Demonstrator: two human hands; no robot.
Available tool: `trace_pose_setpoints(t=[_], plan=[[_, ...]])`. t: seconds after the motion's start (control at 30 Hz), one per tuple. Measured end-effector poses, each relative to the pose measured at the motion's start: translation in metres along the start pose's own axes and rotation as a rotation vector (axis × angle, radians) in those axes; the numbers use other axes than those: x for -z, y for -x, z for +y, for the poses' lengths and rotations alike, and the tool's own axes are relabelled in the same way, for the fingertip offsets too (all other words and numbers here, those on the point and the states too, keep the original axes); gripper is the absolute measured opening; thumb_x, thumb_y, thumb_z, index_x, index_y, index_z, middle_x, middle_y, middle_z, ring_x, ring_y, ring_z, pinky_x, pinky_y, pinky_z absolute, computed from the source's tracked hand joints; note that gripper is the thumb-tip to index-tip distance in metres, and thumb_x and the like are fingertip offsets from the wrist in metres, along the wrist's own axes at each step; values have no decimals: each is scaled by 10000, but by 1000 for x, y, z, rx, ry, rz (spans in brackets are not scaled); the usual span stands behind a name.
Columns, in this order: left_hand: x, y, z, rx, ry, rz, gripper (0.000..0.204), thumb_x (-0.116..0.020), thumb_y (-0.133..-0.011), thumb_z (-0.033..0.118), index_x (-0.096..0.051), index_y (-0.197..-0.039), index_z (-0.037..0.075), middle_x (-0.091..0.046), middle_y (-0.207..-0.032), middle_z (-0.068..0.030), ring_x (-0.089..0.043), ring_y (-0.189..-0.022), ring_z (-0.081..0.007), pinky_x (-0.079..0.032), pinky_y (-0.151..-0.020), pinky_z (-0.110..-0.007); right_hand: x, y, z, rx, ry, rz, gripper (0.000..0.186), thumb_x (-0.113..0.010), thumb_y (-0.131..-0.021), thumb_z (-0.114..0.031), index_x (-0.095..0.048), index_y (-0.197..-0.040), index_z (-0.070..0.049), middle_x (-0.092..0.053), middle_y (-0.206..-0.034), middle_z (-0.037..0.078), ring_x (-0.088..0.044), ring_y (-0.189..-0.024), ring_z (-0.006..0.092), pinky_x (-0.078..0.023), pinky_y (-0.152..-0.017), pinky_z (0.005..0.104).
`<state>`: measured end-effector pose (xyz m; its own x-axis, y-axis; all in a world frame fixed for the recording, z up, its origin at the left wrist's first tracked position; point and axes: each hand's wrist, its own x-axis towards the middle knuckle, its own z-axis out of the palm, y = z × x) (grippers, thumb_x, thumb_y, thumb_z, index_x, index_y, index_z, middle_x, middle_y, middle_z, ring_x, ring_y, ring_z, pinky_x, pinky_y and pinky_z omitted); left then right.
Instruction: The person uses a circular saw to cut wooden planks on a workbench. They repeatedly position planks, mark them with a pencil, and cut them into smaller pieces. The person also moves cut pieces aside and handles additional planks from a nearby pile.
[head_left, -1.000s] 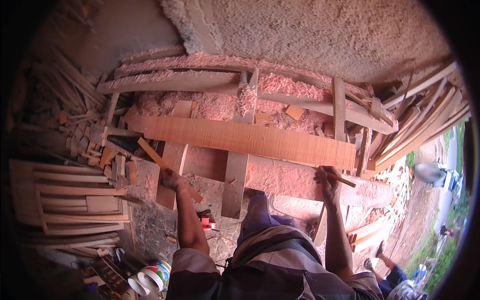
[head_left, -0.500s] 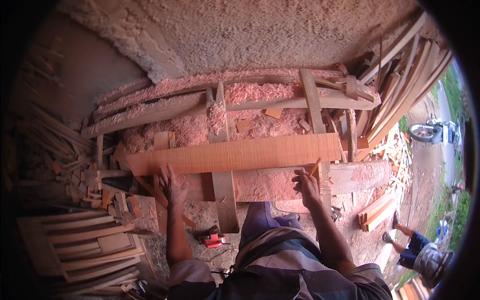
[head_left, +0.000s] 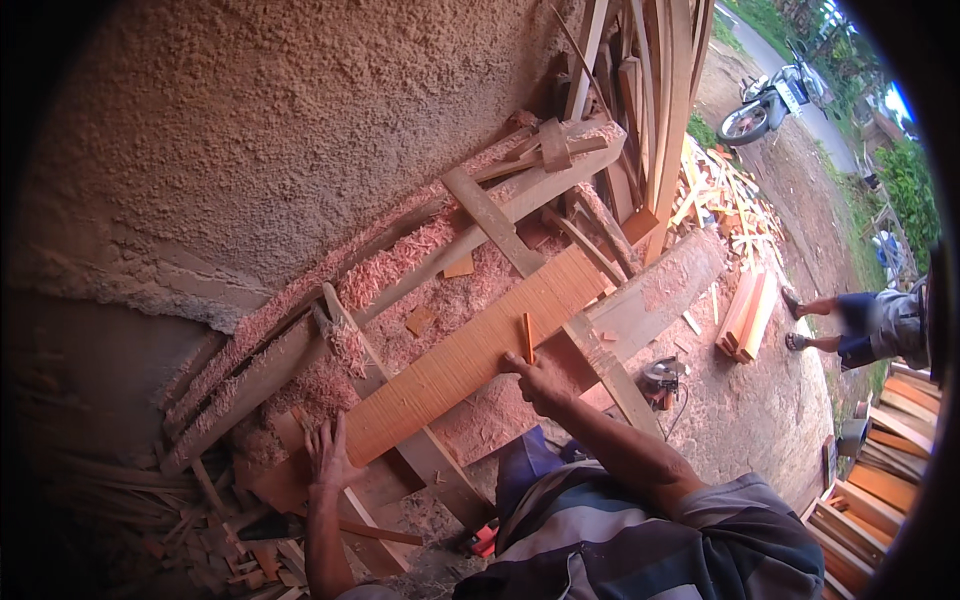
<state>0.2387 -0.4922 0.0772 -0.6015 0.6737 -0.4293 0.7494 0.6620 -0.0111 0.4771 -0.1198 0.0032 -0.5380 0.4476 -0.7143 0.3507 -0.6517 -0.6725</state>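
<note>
A long reddish-orange plank (head_left: pixel 455 358) lies slantwise across the wooden crosspieces of a rough workbench. My left hand (head_left: pixel 328 458) rests on its lower left part, fingers spread and stretched out. In my right hand (head_left: pixel 540 385), closed at the plank's near edge right of the middle, is an orange pencil (head_left: pixel 529 338). The pencil points up over the plank's face; whether its tip touches the wood, I cannot tell. Fine lines run crosswise over the plank.
Pink shavings (head_left: pixel 330 385) cover the bench beams (head_left: pixel 545 185). A circular saw (head_left: pixel 662 378) and stacked wood strips (head_left: pixel 748 315) lie on the ground at right, a red tool (head_left: pixel 484 538) below the bench. Another person (head_left: pixel 880 325) stands far right. Tall boards (head_left: pixel 675 120) lean by the wall.
The whole view has turned, so bench and plank now slant up to the right. My right hand with the pencil has moved from near the plank's right end toward its middle.
</note>
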Motion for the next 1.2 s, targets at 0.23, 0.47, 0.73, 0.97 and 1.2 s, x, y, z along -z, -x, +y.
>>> trace_pose_setpoints(t=[0.23,0.47,0.73,0.97,1.2], plan=[[52,-24,74,-151,90,241,1237,-946,-563,335,-298,-1598,131,-400,-1442,-221,-398,-1321,-452,-277,-1152,-639,70,-10,-48,116,-306,99,326,-718,-971,-434,-595,-900,-141,-412,-583,-75,-344,-424,57,-240,-383,270],[41,-111,182,-331,272,374,1232,-955,-566,331,-313,-1592,104,-398,-1415,-244,-407,-1244,-450,-344,-1087,-605,173,-45,-111,237,-263,301,307,-675,-1008,-421,-568,-970,-135,-481,-756,-44,-315,-461,45,-242,-402,236],[16,-168,264,-361,340,403,1207,-921,-588,351,-310,-1602,117,-390,-1429,-244,-400,-1275,-447,-312,-1106,-604,253,-85,-147,197,-272,446,323,-644,-1024,-440,-574,-931,-138,-430,-698,-55,-344,-504,59,-270,-415,240],[8,-184,278,-362,280,410,1221,-896,-635,494,-281,-1623,125,-354,-1502,-240,-356,-1345,-464,-291,-1115,-625,276,-111,-141,124,-161,489,348,-599,-1037,-457,-601,-991,-112,-503,-749,-12,-349,-503,88,-301,-414,271],[0,-186,278,-232,421,462,884,-601,-898,695,-429,-1551,124,-481,-1492,-227,-442,-1344,-423,-297,-1137,-567,239,-111,-174,723,-16,896,346,-650,-1035,-279,-691,-1271,-29,-714,-898,22,-620,-850,89,-459,-786,248]])
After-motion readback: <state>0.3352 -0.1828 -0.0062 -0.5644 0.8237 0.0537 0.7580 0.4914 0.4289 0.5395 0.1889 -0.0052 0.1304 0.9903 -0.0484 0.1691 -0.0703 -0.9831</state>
